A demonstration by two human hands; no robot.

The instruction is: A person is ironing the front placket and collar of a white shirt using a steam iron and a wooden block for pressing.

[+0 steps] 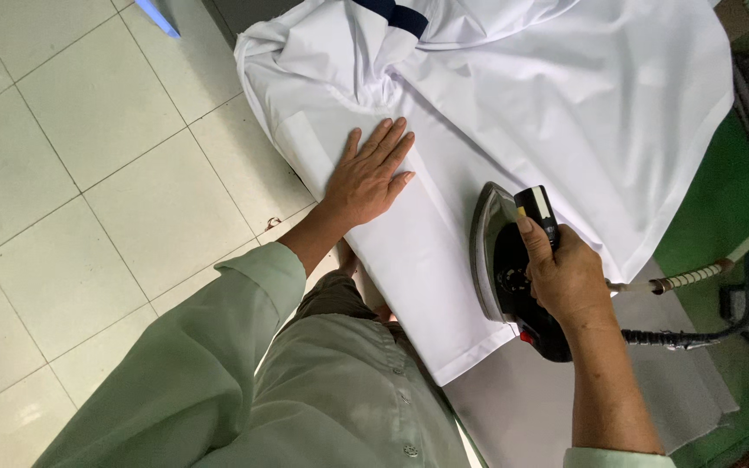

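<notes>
Left hand: left hand point(368, 178) lay flat and fully open, palm down, fingers together and pointing toward the upper right of the frame; it pressed on the white shirt point(556, 113) and gripped nothing.
Right hand: right hand point(568, 279) was closed around the handle of the iron point(503, 260), thumb up along the top of the handle, wrist coming in from the lower right.
Iron axis: its long axis ran roughly from the lower right to the upper centre of the frame; the pointed tip faced the top of the frame, the heel lay under the wrist.
Iron attitude: tilted onto its side, the grey soleplate turned toward the left of the frame; whether the plate touched the cloth could not be told.
Iron place: right of centre, at the lower edge of the shirt, well right of the left hand, with a smooth band of cloth between them.
Cord: a black cord point(695, 334) left the heel toward the right edge of the frame.
Shirt: spread over the ironing board point(522, 407) across the upper middle, bunched with a dark collar band point(400, 13) at the top.
Surroundings: pale tiled floor point(62, 173) on the left; pale green sleeves point(218, 347) in the lower frame.
</notes>
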